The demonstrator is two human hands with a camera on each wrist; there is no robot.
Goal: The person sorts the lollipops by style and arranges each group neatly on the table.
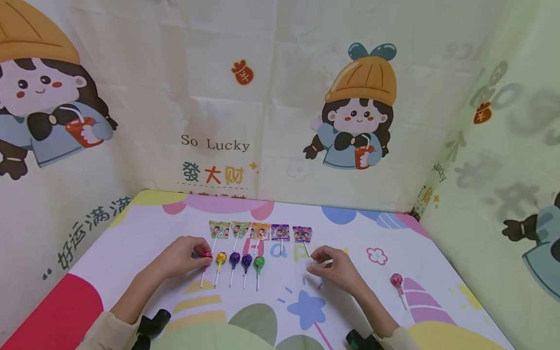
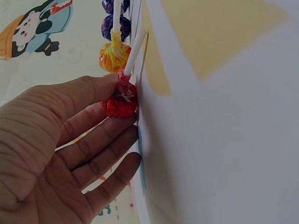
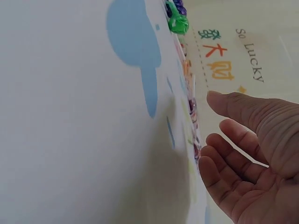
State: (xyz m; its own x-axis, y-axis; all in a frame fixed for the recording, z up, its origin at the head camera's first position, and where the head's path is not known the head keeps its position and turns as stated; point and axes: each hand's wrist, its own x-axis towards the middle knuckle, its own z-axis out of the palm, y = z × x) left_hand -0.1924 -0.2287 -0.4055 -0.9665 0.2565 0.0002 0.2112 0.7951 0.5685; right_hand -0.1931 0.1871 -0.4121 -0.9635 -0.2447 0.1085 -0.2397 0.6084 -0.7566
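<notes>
At the left end of the front row, my left hand pinches a red-wrapped round lollipop between thumb and fingers at its head. To its right stand a yellow lollipop, two dark purple lollipops and a green lollipop, sticks toward me. My right hand hovers with loosely bent fingers and nothing in them. It is nearest the stick of the rightmost flat purple-packed lollipop, apart from it in the right wrist view.
Behind the round lollipops lies a row of flat-packed ones: two green packs, an orange pack and a purple pack. A lone pinkish-red lollipop lies far right on the patterned table. Printed curtains stand behind.
</notes>
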